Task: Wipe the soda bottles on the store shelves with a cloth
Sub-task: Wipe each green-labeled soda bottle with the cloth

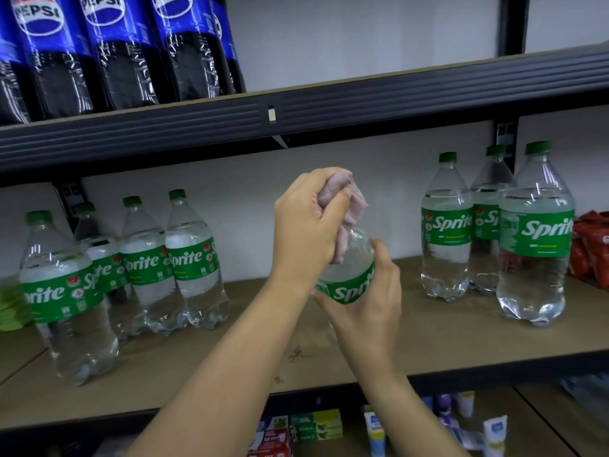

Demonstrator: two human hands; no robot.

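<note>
**Wiping the neck of the held Sprite bottle**

At far left on the middle shelf stands a cluster of four Sprite bottles, upright and close together, with Pepsi bottles on the shelf above them. Moving toward the centre, your left hand has its grip closed around a bunched pink cloth, which covers the cap and neck of the bottle in hand. That bottle is lifted off the shelf and tilted, in front of the gap between the two groups. Your right hand holds it from below, grip wrapped round the green label. Further right, three more Sprite bottles stand upright, beside red packets at the edge.

You look to be mid-wipe on the top of this bottle. Next, the cloth should probably travel down over shoulder and label, which calls for your right hand to shift or turn the bottle so covered areas come free.
</note>
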